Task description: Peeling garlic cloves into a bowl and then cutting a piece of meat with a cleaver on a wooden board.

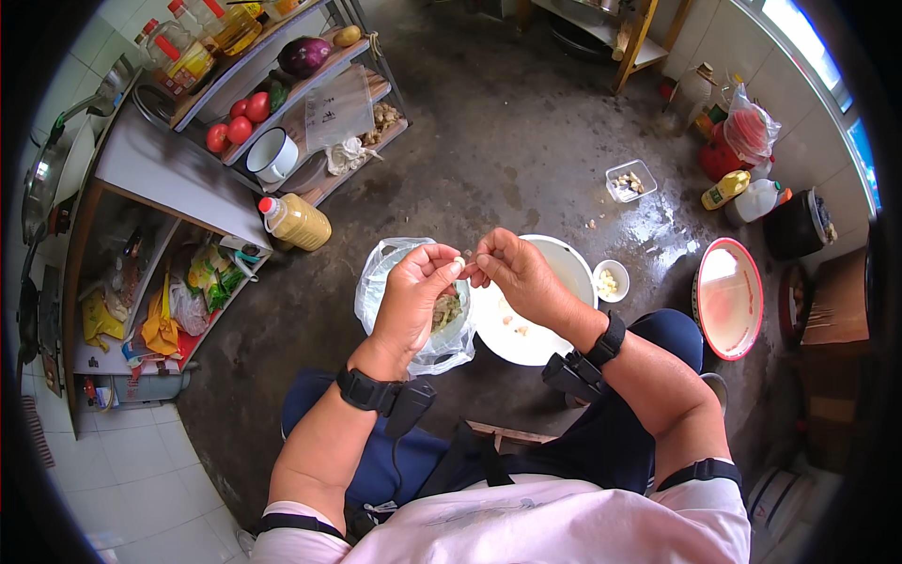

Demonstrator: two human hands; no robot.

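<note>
Close together over the gap between a bag and a basin, my left hand and my right hand pinch a small pale piece, apparently a garlic clove. Fingers cover most of it. Under my left hand lies a thin clear plastic bag with greenish-brown scraps inside. Below my right hand stands a white basin with a few small cloves on its bottom. Just right of it, a small white bowl holds several pale peeled cloves.
A clear plastic tub with small pieces sits farther off on the wet concrete floor. At right is a red-rimmed enamel basin. A jug of yellowish liquid stands left, beside a shelf rack with vegetables and an enamel mug.
</note>
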